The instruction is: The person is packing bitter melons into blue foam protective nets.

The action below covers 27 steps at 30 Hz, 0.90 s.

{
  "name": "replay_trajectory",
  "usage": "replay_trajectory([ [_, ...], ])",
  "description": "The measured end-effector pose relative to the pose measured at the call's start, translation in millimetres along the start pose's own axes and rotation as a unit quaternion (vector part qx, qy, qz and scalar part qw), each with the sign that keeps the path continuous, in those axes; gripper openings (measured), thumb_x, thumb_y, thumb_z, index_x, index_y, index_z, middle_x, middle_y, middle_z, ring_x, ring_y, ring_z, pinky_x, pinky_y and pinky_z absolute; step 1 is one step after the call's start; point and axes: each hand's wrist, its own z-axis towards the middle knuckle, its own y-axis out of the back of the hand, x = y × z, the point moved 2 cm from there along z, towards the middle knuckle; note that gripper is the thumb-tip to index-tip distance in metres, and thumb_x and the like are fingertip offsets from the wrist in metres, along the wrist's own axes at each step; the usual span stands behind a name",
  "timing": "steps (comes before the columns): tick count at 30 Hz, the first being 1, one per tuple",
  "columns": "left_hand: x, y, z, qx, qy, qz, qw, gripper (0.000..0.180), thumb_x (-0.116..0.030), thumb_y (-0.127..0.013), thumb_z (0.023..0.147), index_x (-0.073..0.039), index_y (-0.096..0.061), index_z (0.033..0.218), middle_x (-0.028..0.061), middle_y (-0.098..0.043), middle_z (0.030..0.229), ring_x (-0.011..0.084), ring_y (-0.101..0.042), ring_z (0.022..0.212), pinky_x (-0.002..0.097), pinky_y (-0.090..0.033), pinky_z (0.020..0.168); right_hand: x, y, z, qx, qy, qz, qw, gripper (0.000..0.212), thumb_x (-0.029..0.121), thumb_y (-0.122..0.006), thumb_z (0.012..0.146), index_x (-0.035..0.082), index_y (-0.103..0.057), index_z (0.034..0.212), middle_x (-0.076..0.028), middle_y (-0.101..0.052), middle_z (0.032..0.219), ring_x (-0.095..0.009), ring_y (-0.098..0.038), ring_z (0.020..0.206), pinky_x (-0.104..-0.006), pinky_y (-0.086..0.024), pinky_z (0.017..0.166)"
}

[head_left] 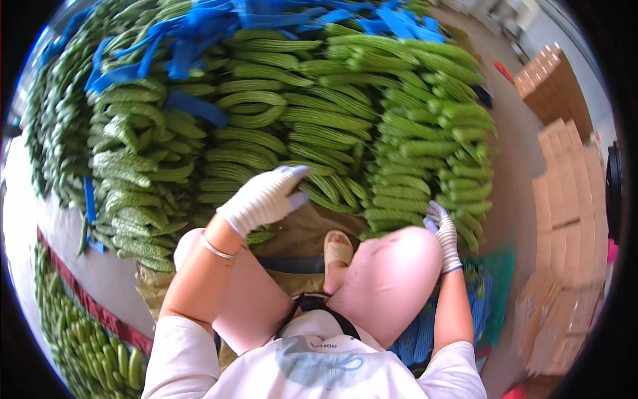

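Both hands wear white striped gloves with bluish fingertips. My left hand (262, 199) hovers over the near edge of the middle stack of luffas (325, 126), its thumb apart from the fingers and nothing between them. Beside my right knee, my right hand (444, 233) has its fingers stretched toward the right-hand stack of luffas (405, 159); nothing shows in it. Whether its fingertips touch the luffas or the knee I cannot tell. These luffas are long, green and ridged, laid in rows. Paler long gourds (129, 166) are piled at the left.
Blue strips (219, 20) lie across the far luffas. Cardboard boxes (571, 219) stand along the right. Blue mesh netting (422, 329) bunches beside my right thigh. Shorter green vegetables (96, 346) lie at the lower left, by a red strip (93, 299). Brown cloth (299, 229) lies before my feet.
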Motion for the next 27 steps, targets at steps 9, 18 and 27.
replay_trajectory([
  [9, 50.0, 59.3, -17.2, -0.131, 0.029, -0.073, 0.988, 0.044, -0.019, -0.064, 0.087, -0.003, -0.051, 0.127, 0.0204, -0.053, 0.125, 0.0343, -0.053, 0.116, 0.0389, -0.043, 0.099, -24.4, -54.2, 40.7, 0.068, -0.287, 0.167, 0.941, 0.068, 0.033, -0.063, 0.087, 0.003, -0.036, 0.141, -0.021, -0.042, 0.140, -0.028, -0.042, 0.128, -0.0391, -0.037, 0.105],
  [18, 234.4, 161.8, 37.7, -0.373, 0.197, -0.374, 0.826, 0.063, -0.034, -0.066, 0.083, -0.006, -0.046, 0.137, 0.0147, -0.043, 0.141, 0.0271, -0.033, 0.134, 0.0379, -0.022, 0.111, 0.6, -103.5, 22.3, 0.090, -0.300, 0.147, 0.938, 0.065, 0.041, -0.056, 0.090, -0.002, -0.041, 0.137, -0.020, -0.048, 0.133, -0.029, -0.043, 0.127, -0.0370, -0.035, 0.104],
  [27, 251.3, 168.6, 51.4, -0.455, 0.232, -0.326, 0.795, 0.050, -0.025, -0.064, 0.085, 0.001, -0.055, 0.127, 0.0127, -0.057, 0.123, 0.0225, -0.050, 0.115, 0.0341, -0.036, 0.100, 74.5, -107.9, 5.6, 0.020, -0.248, 0.099, 0.963, 0.057, 0.034, -0.055, 0.091, 0.001, -0.043, 0.137, -0.017, -0.047, 0.137, -0.028, -0.042, 0.127, -0.0387, -0.032, 0.107],
])
